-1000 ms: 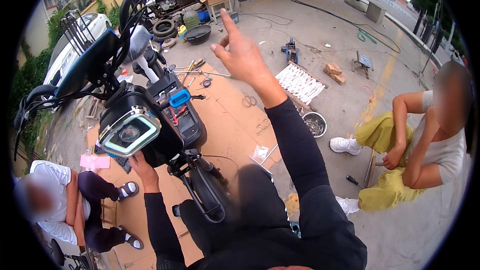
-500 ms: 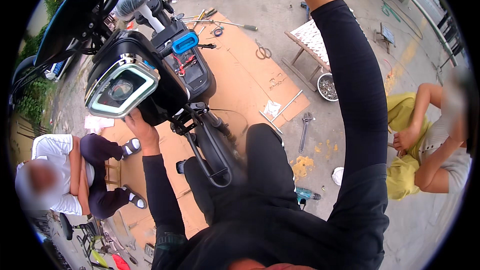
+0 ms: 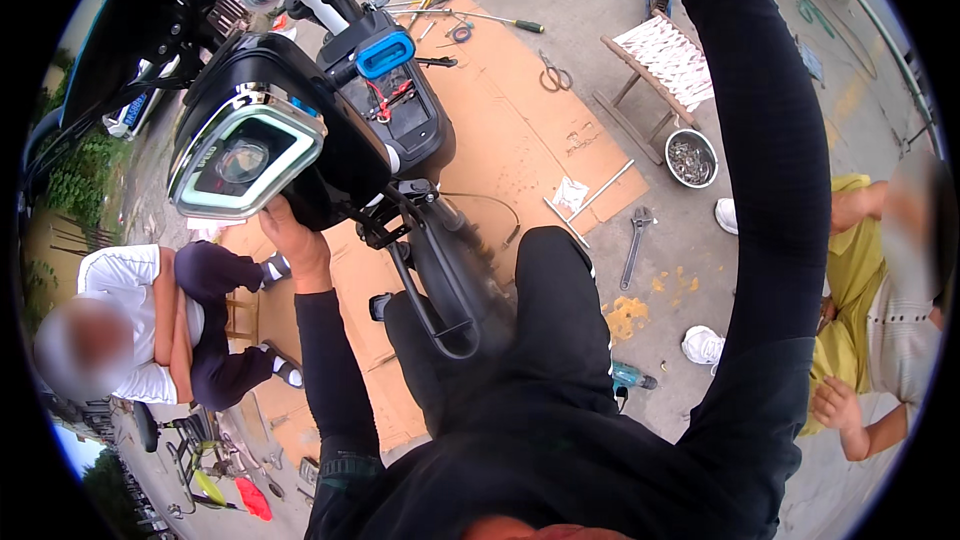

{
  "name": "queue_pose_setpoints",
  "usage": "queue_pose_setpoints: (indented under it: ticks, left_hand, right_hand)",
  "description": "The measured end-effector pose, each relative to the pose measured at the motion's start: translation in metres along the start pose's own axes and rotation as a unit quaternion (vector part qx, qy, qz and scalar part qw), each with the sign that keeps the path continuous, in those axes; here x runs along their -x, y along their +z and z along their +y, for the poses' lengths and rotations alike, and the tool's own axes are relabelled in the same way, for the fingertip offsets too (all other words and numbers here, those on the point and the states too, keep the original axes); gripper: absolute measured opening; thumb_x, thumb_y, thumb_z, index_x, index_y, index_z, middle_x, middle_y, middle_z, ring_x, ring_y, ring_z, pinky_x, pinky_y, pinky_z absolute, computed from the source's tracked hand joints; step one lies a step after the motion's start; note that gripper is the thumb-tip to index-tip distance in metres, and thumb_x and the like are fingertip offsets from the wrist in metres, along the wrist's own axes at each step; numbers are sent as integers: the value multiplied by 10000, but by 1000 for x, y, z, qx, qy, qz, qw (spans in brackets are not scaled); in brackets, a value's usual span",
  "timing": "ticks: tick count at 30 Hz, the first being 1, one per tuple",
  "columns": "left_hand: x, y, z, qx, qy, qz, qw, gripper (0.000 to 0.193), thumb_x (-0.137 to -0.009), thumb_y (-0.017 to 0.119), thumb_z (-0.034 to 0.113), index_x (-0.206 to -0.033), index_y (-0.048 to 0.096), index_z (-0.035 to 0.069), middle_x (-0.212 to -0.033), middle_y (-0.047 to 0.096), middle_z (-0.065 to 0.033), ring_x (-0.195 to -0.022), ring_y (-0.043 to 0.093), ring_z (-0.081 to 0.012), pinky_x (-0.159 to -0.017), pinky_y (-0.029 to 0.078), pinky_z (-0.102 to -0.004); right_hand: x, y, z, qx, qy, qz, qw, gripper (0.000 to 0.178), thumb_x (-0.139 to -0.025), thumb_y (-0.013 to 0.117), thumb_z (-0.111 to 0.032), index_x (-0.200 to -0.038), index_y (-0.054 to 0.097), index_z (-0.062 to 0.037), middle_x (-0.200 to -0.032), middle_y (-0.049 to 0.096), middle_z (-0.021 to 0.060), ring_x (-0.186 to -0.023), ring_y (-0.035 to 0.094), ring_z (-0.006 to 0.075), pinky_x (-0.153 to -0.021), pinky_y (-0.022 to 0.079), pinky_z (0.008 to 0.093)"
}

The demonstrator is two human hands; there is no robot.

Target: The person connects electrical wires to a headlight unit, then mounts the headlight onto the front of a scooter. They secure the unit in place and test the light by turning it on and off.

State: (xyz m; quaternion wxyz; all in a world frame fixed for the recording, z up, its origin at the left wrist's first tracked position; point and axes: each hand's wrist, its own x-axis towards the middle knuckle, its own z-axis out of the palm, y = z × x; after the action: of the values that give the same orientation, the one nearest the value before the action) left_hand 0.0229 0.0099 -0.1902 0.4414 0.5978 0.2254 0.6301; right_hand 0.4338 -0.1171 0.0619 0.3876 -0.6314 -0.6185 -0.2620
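An electric scooter [image 3: 290,90] stands in front of me on the left, its front wheel between my legs. Its headlight [image 3: 237,162], a clear angular lens with a lit white rim, faces me. My left hand [image 3: 298,248] grips the headlight's lower edge from below, its fingers partly hidden behind the housing. Behind the black front panel, the scooter's floor compartment [image 3: 395,105] is open, with red wires and a blue part [image 3: 385,56] at it. My right arm [image 3: 765,140] stretches up and away to the right; its hand is beyond the top edge.
Cardboard [image 3: 510,110] covers the ground, bearing scissors [image 3: 555,74] and metal rods. To the right are an adjustable wrench [image 3: 635,245], a bowl of small parts [image 3: 691,158], a woven stool [image 3: 665,60] and a drill [image 3: 632,377]. People sit at left [image 3: 150,310] and right [image 3: 870,320].
The view has shifted, so the ground things sit farther right. My right hand has passed out at the top. My left hand stays at the headlight. The person at right has moved their arms.
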Motion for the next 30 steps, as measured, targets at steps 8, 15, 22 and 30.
queue_pose_setpoints:
  ticks: [8,15,22,30]
  left_hand:
    - [0,22,-9,17,-24,2,1000,694,-995,607,517,-1385,478,-43,-1354,549,-126,-1222,549,-227,-1062,433,-356]
    - [-6,10,1,20,-50,6,999,834,-897,679,604,-1444,472,10,-1440,540,-122,-1295,546,-298,-1113,440,-416]
    - [0,10,4,-36,-9,43,998,870,-797,753,649,-1399,551,54,-1428,574,-92,-1277,554,-283,-1127,410,-407]
    - [-14,1,-4,99,-42,94,990,363,-797,844,333,-1036,694,105,-1110,728,-54,-1097,644,-257,-1074,438,-455]
  right_hand:
    - [88,-8,-16,-252,78,-207,942,540,-946,666,-231,-1389,532,48,-850,692,122,-682,635,150,-621,530,306]
    - [470,118,60,-271,632,-152,710,546,-954,667,-326,-1316,587,74,-986,708,130,-811,682,170,-739,563,320]
    - [846,68,-153,31,754,-327,569,458,-877,692,-271,-1207,641,42,-1025,729,248,-1023,697,396,-908,538,469]
    - [966,-2,-237,-132,804,-434,385,419,-870,682,-313,-1073,672,53,-1030,714,216,-908,722,335,-755,577,427]
